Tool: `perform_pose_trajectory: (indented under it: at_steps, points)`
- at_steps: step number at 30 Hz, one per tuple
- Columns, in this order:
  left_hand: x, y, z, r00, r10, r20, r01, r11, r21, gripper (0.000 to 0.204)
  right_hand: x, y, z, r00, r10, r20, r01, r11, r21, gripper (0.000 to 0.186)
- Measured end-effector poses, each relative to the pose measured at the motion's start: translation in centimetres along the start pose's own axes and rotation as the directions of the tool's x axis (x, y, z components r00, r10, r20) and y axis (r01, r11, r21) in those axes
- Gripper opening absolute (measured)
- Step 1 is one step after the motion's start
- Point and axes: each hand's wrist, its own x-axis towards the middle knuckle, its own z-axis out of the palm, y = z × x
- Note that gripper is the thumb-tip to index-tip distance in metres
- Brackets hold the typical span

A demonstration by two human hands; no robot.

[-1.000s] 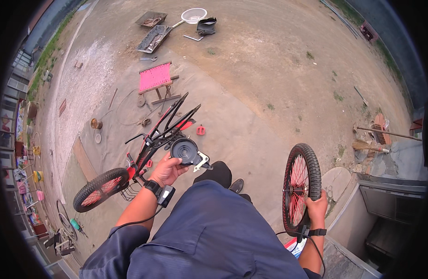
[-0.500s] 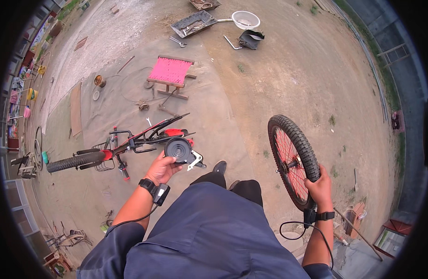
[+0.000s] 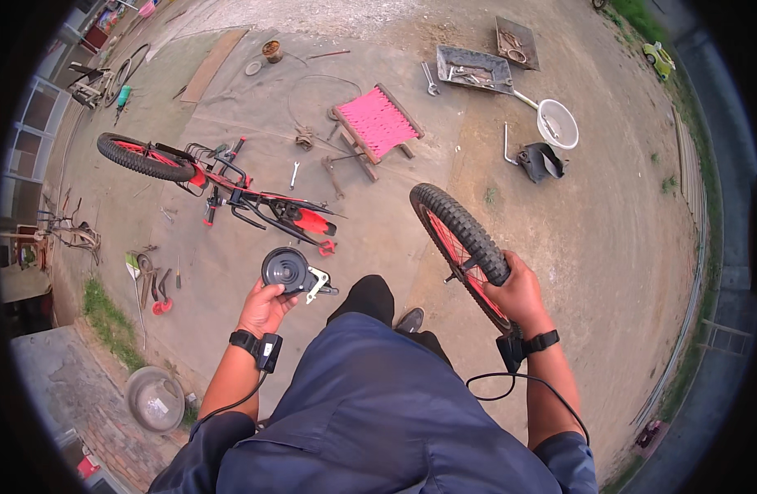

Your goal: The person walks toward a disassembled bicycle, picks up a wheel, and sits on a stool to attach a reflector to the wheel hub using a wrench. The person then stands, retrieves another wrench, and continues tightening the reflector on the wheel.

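My left hand (image 3: 265, 306) grips a black round brake drum assembly (image 3: 285, 267) with a pale metal arm (image 3: 318, 283) on its side, held out before my body. In my right hand (image 3: 517, 292) is a loose bicycle wheel (image 3: 459, 223) with a knobby black tyre and red spokes, gripped by the tyre and held tilted. Ahead to the left, a black-and-red bicycle (image 3: 259, 206) lies on its side on the concrete, its remaining wheel (image 3: 148, 162) at the far end and a red pedal (image 3: 327, 245) near the brake part. An open-ended wrench (image 3: 294, 174) lies beside the bicycle.
A pink-webbed stool (image 3: 374, 123) stands ahead. Beyond it are a tool tray (image 3: 473, 66), a white basin (image 3: 557, 115), a black bag (image 3: 541, 162) and a large wrench (image 3: 430, 79). A metal basin (image 3: 152, 395) and loose tools (image 3: 160, 280) lie at left.
My view has swung round, so the yard's objects shift and rotate. Both hands keep their holds; the wheel in my right hand has moved leftward and upward in view and tilts more.
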Motion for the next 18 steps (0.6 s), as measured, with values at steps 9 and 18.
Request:
perform_pose_trajectory:
  at_steps: [9, 18]
  points:
    - [2.5, -5.1, 4.2, 0.967, -0.007, -0.253, -0.068, 0.955, -0.287, 0.044, 19.8, -4.2, 1.7, 0.927, -0.206, 0.312, 0.231, 0.972, -0.045, 0.055]
    - [-0.1, -9.8, 11.6, 0.88, -0.039, -0.474, -0.203, 0.871, -0.448, 0.046, 31.6, -10.4, 4.2, 0.799, -0.259, 0.543, 0.332, 0.943, -0.038, 0.065]
